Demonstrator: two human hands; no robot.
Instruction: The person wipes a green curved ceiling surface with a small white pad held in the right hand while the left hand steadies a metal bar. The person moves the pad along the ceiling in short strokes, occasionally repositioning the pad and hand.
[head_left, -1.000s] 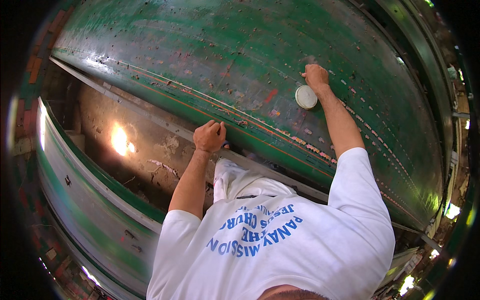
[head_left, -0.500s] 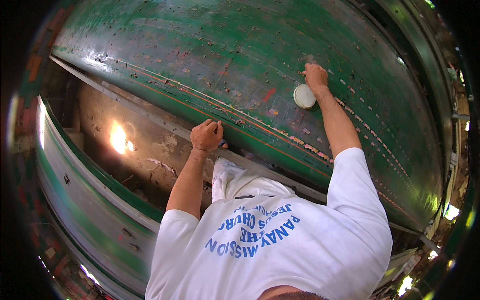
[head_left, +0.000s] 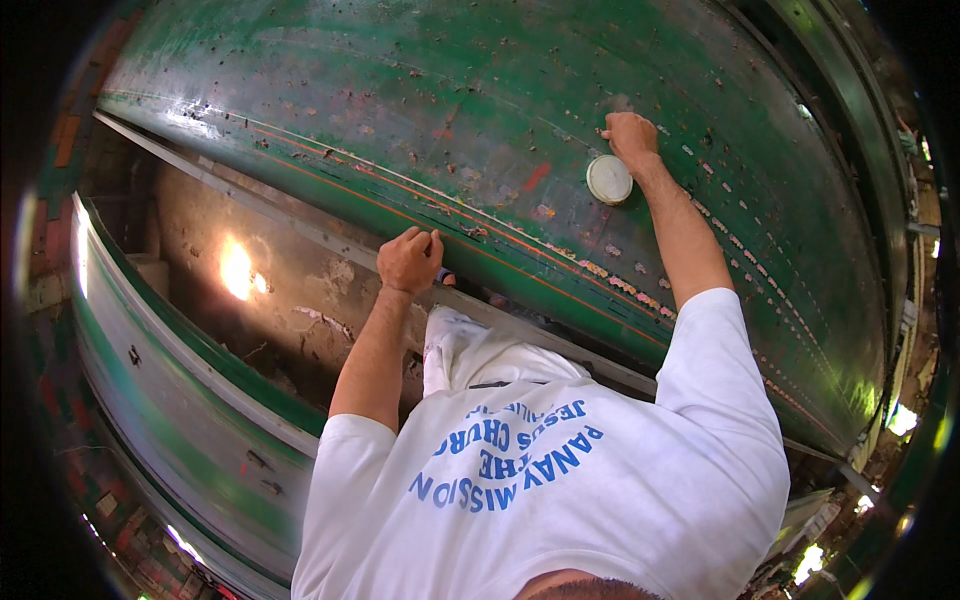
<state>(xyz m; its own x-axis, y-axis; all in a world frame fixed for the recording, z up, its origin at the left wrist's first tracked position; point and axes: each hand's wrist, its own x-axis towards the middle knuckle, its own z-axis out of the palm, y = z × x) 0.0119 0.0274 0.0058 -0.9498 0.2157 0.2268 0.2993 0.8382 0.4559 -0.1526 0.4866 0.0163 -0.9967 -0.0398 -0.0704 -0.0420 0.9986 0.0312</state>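
Observation:
My right hand (head_left: 631, 138) is stretched forward over a large curved green surface (head_left: 420, 120), like a worn boat hull. Its fingers are curled closed, with the fingertips turned down at the surface; whatever they may hold is hidden. Just left of that wrist is a round white tub or lid (head_left: 609, 179), seen from above. Nearer my body, my left hand (head_left: 409, 262) is closed in a fist by the hull's near edge, and I cannot make out anything in it. Rows of pale pinkish patches (head_left: 630, 291) and thin orange lines run along the green paint.
Dark crumbs and specks lie scattered over the hull. A long grey rail (head_left: 250, 200) runs along its near side, close to my legs. Behind on the left stands another green and silver curved hull (head_left: 190, 400), with brown ground (head_left: 310, 290) between. Another long dark curved shape (head_left: 850, 90) rises at right.
The whole view has shifted slightly, so the hull and tub sit a little higher. My right hand has moved slightly farther forward; both hands stay closed.

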